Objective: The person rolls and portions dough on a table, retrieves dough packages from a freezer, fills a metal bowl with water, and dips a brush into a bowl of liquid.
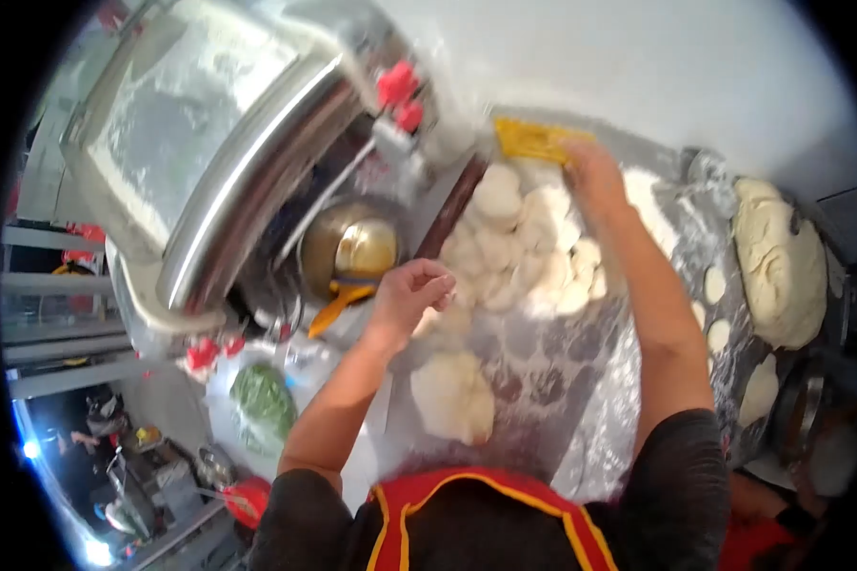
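While I have the right hand at one end of the yellow plastic piece, beyond the floured dough rounds heaped on the worktop, I cannot tell whether its fingers grip or merely touch it. My left hand hovers loosely curled near the close end of the dark rod, nothing visible in it, though contact is unclear. I judge this to be a step of handling that yellow piece, and moving it next would call for a sure hold, clear of the dough.
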